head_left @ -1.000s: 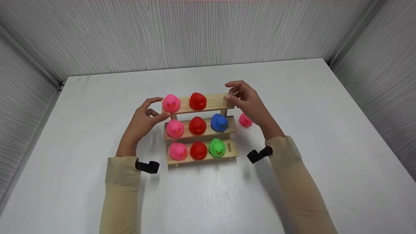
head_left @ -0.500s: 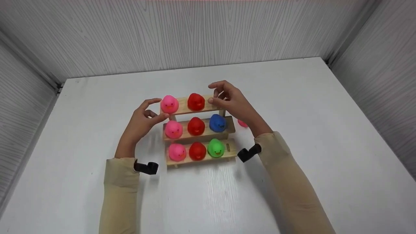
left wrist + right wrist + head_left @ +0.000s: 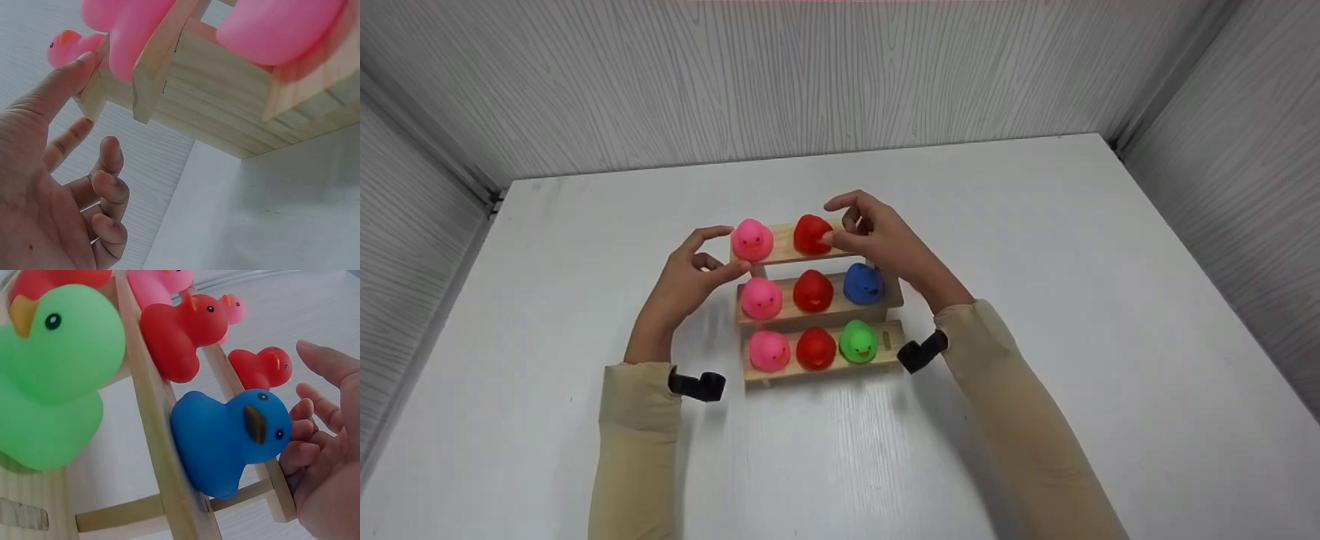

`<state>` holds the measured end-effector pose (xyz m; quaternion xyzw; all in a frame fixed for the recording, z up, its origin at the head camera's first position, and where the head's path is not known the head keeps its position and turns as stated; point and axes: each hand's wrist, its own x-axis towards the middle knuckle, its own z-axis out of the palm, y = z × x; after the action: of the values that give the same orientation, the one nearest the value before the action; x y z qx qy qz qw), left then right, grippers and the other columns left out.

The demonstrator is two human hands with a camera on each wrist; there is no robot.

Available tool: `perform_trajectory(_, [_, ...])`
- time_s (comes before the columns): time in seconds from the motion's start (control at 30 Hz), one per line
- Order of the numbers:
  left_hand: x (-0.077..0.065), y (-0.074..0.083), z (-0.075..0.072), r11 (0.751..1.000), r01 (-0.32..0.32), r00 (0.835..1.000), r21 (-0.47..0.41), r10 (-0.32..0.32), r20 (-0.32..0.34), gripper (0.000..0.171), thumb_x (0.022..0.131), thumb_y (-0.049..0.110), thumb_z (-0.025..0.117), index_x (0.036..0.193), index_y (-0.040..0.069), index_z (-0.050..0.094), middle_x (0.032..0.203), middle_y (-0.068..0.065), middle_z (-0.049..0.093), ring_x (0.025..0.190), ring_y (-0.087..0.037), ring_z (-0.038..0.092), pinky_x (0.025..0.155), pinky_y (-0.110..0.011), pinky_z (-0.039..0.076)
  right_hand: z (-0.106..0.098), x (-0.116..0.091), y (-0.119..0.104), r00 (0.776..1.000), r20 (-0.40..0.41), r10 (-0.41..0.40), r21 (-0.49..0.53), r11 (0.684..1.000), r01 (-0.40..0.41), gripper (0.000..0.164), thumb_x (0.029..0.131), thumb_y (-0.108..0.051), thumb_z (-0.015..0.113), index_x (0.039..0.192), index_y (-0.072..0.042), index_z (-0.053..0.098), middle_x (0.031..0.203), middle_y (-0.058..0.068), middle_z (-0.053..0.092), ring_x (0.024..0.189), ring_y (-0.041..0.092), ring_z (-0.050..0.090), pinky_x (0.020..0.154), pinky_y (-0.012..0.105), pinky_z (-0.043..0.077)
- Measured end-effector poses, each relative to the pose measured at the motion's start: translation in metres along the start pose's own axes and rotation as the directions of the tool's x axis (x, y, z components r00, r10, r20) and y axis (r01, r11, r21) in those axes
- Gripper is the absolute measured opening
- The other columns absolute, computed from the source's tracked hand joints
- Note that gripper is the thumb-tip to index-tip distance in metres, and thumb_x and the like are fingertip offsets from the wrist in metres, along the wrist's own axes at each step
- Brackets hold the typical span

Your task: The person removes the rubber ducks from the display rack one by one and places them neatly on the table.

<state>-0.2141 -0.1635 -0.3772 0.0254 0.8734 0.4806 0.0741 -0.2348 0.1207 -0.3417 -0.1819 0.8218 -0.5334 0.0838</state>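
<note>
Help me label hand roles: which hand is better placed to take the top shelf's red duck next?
Probably right. The right hand, open and empty, is beside the red duck. The left hand grips the wooden rack at its upper left end, the top pink duck in between.

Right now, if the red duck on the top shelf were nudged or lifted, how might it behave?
The red duck probably weighs little for its size, judging by its smooth, toy-like moulded look. Its rounded body might slip from a loose pinch. Sitting on the flat top shelf, it would likely slide or tip rather than roll.
</note>
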Motion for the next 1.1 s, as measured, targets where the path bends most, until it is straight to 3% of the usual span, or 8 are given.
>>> perform_trajectory(0.47, [0.000,0.002,-0.001,0.999,0.026,0.999,-0.037,-0.024,0.034,0.074,0.084,0.049,0.069,0.146,0.027,0.036,0.099,-0.016,0.058,0.094,-0.020,0.047,0.079,-0.035,0.033,0.005,0.003,-0.003,0.997,0.035,0.067,-0.150,0.987,-0.061,0.041,0.091,-0.030,0.068,0.127,-0.016,0.056,0.089,0.000,0.048,0.084,0.016,0.045,0.072,0.027,0.038])
perform_trajectory(0.7, [0.002,-0.002,-0.002,0.995,0.033,0.997,-0.095,-0.026,0.078,0.070,0.088,0.043,0.068,0.145,0.025,0.032,0.099,-0.010,0.057,0.087,-0.021,0.047,0.078,-0.033,0.035,0.008,0.006,-0.002,0.995,0.033,0.091,-0.210,0.974,-0.082,0.041,0.091,-0.033,0.067,0.127,-0.017,0.058,0.090,0.000,0.051,0.086,0.016,0.048,0.073,0.027,0.040])
perform_trajectory(0.97, [0.004,-0.009,-0.002,0.987,0.035,0.992,-0.160,-0.015,0.123,0.065,0.091,0.037,0.065,0.146,0.031,0.030,0.097,-0.003,0.049,0.073,-0.013,0.045,0.063,-0.025,0.033,0.011,0.007,-0.001,0.997,0.046,0.054,-0.240,0.970,-0.042,0.044,0.090,-0.033,0.067,0.130,-0.018,0.057,0.089,0.001,0.053,0.083,0.016,0.048,0.072,0.027,0.040])
perform_trajectory(1.1, [0.003,-0.011,-0.002,0.985,0.033,0.992,-0.170,-0.012,0.124,0.064,0.091,0.038,0.064,0.146,0.031,0.031,0.095,-0.002,0.050,0.073,-0.012,0.044,0.062,-0.024,0.033,0.013,0.007,0.000,0.998,0.051,0.048,-0.248,0.968,-0.034,0.043,0.090,-0.034,0.067,0.129,-0.018,0.057,0.088,0.000,0.054,0.082,0.016,0.049,0.072,0.027,0.040])
